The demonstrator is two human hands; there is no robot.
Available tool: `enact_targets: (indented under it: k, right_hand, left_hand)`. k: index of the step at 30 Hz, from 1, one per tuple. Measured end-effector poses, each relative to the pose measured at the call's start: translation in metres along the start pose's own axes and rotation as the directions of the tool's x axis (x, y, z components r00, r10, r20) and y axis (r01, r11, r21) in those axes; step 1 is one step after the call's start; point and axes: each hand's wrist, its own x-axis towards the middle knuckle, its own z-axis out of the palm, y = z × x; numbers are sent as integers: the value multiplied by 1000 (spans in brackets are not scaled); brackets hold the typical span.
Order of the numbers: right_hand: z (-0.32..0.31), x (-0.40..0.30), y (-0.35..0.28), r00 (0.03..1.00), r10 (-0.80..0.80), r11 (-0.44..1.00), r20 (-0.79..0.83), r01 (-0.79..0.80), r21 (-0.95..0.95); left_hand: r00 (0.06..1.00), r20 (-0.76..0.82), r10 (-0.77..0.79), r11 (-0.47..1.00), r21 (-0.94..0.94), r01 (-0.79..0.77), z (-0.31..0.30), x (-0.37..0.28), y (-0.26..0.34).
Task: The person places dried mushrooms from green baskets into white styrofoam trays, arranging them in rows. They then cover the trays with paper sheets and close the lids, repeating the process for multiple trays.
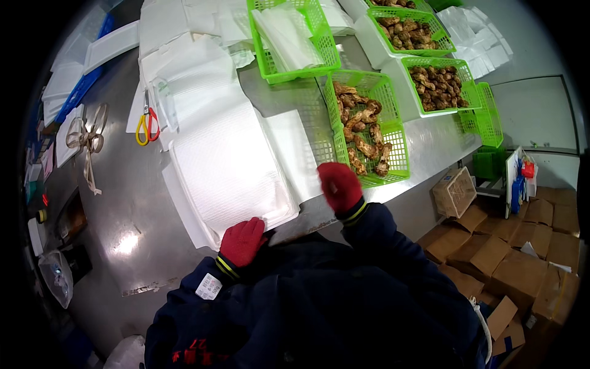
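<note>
My left hand [243,241], in a red knit glove, rests on the near edge of a stack of white textured paper sheets [226,161] on the metal table; whether it pinches a sheet is unclear. My right hand [340,188], gloved alike and somewhat blurred, is raised at the table's near edge, beside the near corner of a green plastic basket [404,159]. Its fingers look curled, and whether anything is in them cannot be told. Brown, knobbly mushrooms [366,147] lie in that basket. Scissors [148,127] with one yellow and one red handle lie left of the paper.
A green basket [300,74] holding white sheets stands beyond the paper. More mushroom baskets [472,87] sit on white foam boxes [398,83] at the right. A beige ribbon bow [86,138] lies on the left. Cardboard boxes [521,276] cover the floor at the right.
</note>
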Motion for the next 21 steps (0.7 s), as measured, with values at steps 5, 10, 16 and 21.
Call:
enact_targets:
  k: [5,10,16,21]
  right_hand:
    - [-25,-25,126,505,786,602,356,-498,-624]
    - [-19,-26,148,380,814,581,440,-546,-603]
    - [-63,23,22,785,618,784,36,-619,49]
    - [9,10,-84,717,341,-3,607,-645,764]
  left_hand:
    - [992,-28,120,990,-68,-122,10,7,-8]
    - [994,-29,102,991,-87,-105,9,-1,-13]
    - [972,-172,-160,982,72,175,-41,-32,4]
    - [962,-152,-228,943,-282,179,-47,34,24]
